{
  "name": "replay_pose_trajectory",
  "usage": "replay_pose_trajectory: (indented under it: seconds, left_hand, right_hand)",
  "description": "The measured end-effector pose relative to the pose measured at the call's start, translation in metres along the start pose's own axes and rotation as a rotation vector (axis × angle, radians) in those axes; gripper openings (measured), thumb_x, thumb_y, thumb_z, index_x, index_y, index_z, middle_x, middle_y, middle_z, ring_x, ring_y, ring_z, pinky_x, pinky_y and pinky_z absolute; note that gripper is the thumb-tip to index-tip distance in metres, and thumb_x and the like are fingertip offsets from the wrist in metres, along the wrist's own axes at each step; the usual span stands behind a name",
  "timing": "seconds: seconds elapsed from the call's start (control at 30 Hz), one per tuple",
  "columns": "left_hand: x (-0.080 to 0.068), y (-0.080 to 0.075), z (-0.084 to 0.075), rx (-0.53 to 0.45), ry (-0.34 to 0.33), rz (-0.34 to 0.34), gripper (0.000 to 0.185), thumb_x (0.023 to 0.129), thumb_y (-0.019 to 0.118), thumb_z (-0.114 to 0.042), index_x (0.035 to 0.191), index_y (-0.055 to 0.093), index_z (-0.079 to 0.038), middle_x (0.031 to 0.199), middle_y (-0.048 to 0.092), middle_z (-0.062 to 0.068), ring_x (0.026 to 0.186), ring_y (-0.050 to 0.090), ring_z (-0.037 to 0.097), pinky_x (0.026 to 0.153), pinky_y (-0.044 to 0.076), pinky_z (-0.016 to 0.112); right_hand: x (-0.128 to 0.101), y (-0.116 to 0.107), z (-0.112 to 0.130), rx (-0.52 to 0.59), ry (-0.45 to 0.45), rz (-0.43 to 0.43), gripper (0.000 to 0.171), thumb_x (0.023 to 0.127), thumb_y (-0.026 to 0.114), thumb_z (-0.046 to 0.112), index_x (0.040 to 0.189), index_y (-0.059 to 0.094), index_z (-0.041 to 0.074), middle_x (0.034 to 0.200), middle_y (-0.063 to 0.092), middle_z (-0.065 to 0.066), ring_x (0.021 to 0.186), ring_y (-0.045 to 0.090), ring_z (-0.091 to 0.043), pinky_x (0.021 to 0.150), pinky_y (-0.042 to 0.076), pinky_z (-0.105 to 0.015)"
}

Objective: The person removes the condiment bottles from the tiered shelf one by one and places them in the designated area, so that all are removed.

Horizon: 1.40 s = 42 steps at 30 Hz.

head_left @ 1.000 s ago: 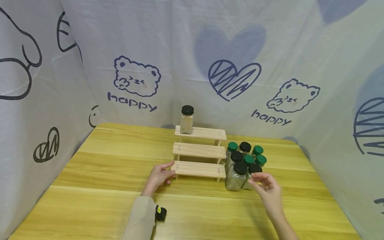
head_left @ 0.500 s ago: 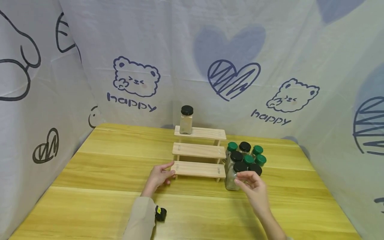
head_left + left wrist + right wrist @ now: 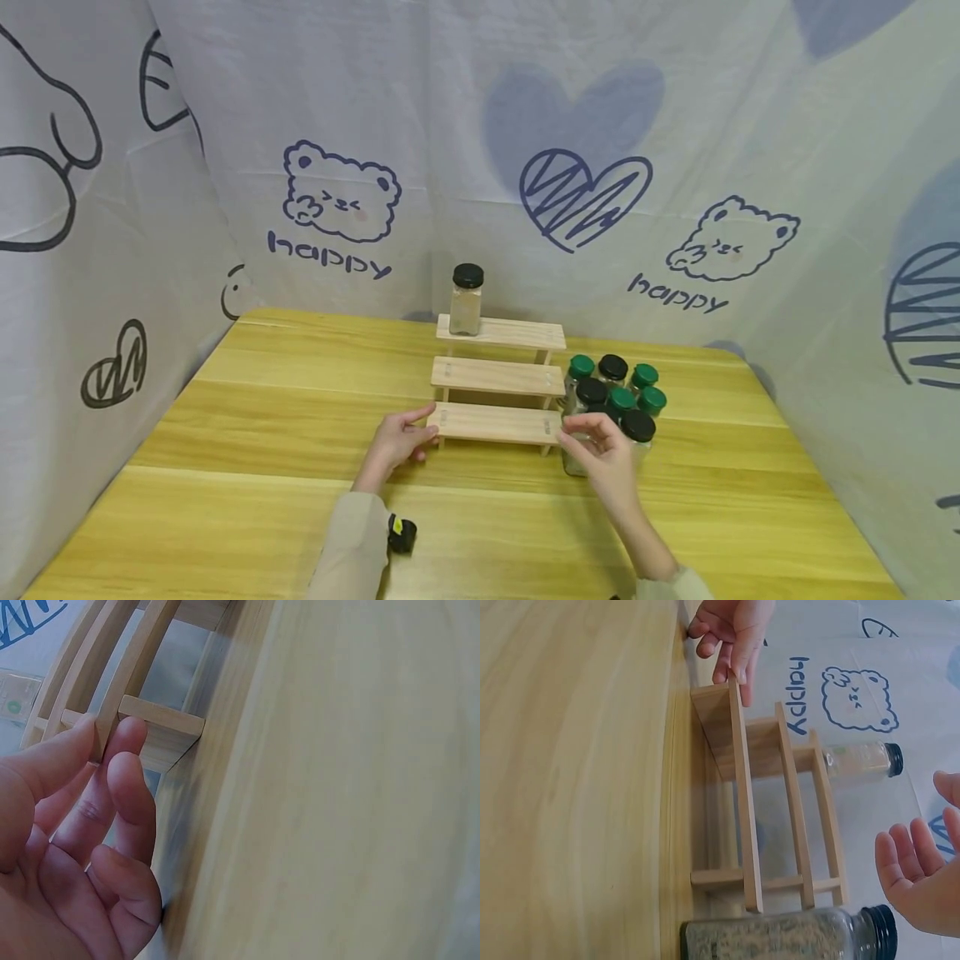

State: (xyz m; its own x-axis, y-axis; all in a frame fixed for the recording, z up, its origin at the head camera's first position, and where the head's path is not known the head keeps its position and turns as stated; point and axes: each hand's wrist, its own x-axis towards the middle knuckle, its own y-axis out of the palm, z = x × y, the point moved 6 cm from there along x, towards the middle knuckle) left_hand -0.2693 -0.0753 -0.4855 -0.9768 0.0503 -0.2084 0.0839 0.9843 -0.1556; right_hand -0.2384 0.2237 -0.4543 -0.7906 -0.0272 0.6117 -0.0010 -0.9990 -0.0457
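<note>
A three-tier wooden step rack [image 3: 495,423] stands near the middle of the table. My left hand [image 3: 393,442] pinches the left end of its lowest shelf; in the left wrist view the thumb [image 3: 64,757] lies on top and fingers curl below. A clear spice jar [image 3: 466,310] with a black lid stands upright at the left of the top shelf. My right hand [image 3: 603,458] hovers by the lowest shelf's right end, partly hiding a black-lidded jar [image 3: 573,462]. In the right wrist view, the right hand's loosely bent fingers [image 3: 907,859] hold nothing.
Right of the rack, several glass jars stand close together, some with green lids [image 3: 651,400], others with black lids [image 3: 638,425]. A printed white cloth [image 3: 465,125] hangs behind and beside the wooden table [image 3: 262,500]. A black device [image 3: 402,535] sits at the left sleeve.
My right hand has moved left, from the front of the jar group to the right end of the lowest shelf. The left hand, rack and jars have stayed put.
</note>
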Motion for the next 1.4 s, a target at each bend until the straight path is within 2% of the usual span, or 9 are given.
replay_pose_trajectory:
  seconds: [0.07,0.27,0.37,0.43,0.6,0.83,1.0,1.2,1.4]
  left_hand:
    - [0.000,0.000,0.000,0.000,0.001,0.001,0.043,0.084,0.061,-0.007,0.127,0.051,-0.010,0.078,0.067,0.013,0.037,0.046,0.009,0.037,0.032,0.018]
    - [0.001,0.000,0.001,-0.004,0.002,0.002,0.044,0.084,0.061,-0.007,0.127,0.051,-0.010,0.078,0.067,0.013,0.037,0.046,0.010,0.037,0.030,0.018]
    - [0.000,0.000,0.001,-0.008,0.001,0.004,0.044,0.084,0.061,-0.007,0.127,0.051,-0.010,0.078,0.067,0.014,0.037,0.046,0.010,0.037,0.029,0.018]
    - [0.000,0.000,0.001,-0.012,0.000,0.005,0.044,0.084,0.061,-0.007,0.127,0.051,-0.010,0.079,0.067,0.014,0.037,0.046,0.010,0.037,0.030,0.018]
    - [-0.001,0.000,0.000,-0.014,0.003,0.002,0.044,0.084,0.061,-0.006,0.127,0.051,-0.009,0.079,0.067,0.015,0.037,0.046,0.010,0.036,0.029,0.018]
    - [-0.001,-0.001,0.000,-0.016,0.007,0.002,0.044,0.084,0.061,-0.006,0.127,0.051,-0.009,0.079,0.067,0.015,0.037,0.046,0.010,0.037,0.031,0.018]
    - [-0.001,0.000,0.000,-0.021,0.004,0.006,0.044,0.084,0.061,-0.006,0.127,0.051,-0.009,0.080,0.067,0.015,0.037,0.045,0.009,0.037,0.031,0.018]
    - [0.000,0.000,0.001,-0.027,0.001,0.010,0.044,0.084,0.061,-0.006,0.127,0.051,-0.010,0.080,0.067,0.015,0.037,0.045,0.010,0.037,0.031,0.019]
    - [0.000,0.000,0.000,-0.033,0.003,0.017,0.044,0.085,0.061,-0.006,0.127,0.051,-0.009,0.081,0.067,0.016,0.037,0.046,0.010,0.037,0.031,0.019]
  right_hand:
    - [0.003,0.003,-0.005,-0.039,-0.005,-0.014,0.023,0.078,0.067,0.000,0.099,0.059,0.001,0.096,0.060,-0.016,0.086,0.059,-0.020,0.068,0.049,-0.024]
    - [0.023,0.031,0.055,0.027,0.030,-0.044,0.019,0.078,0.067,0.004,0.092,0.058,-0.004,0.090,0.059,-0.021,0.081,0.058,-0.016,0.065,0.048,-0.020]
    - [0.030,0.039,0.067,0.020,0.071,-0.056,0.017,0.078,0.066,-0.001,0.091,0.057,-0.009,0.090,0.058,-0.024,0.081,0.058,-0.014,0.066,0.047,-0.018]
    - [0.033,0.043,0.068,-0.022,0.131,-0.072,0.017,0.077,0.065,-0.005,0.089,0.055,-0.012,0.088,0.058,-0.024,0.080,0.058,-0.014,0.064,0.047,-0.018]
    - [0.045,0.052,0.070,-0.041,0.168,-0.073,0.017,0.077,0.065,-0.007,0.090,0.055,-0.013,0.087,0.060,-0.014,0.079,0.057,-0.016,0.066,0.047,-0.019]
    - [0.062,0.065,0.062,-0.082,0.261,-0.043,0.020,0.078,0.065,-0.005,0.094,0.055,-0.012,0.097,0.054,-0.028,0.088,0.056,-0.027,0.070,0.047,-0.021]
    - [0.073,0.070,0.048,-0.111,0.282,-0.001,0.025,0.079,0.067,0.001,0.099,0.055,-0.009,0.101,0.053,-0.025,0.096,0.053,-0.033,0.073,0.047,-0.023]
    - [0.092,0.075,0.045,-0.120,0.310,-0.027,0.025,0.078,0.067,0.000,0.099,0.054,-0.008,0.098,0.055,-0.018,0.097,0.051,-0.035,0.076,0.046,-0.031]
    - [0.113,0.085,0.044,-0.104,0.274,-0.049,0.031,0.078,0.068,0.001,0.103,0.052,-0.009,0.104,0.052,-0.026,0.100,0.051,-0.035,0.083,0.042,-0.042]
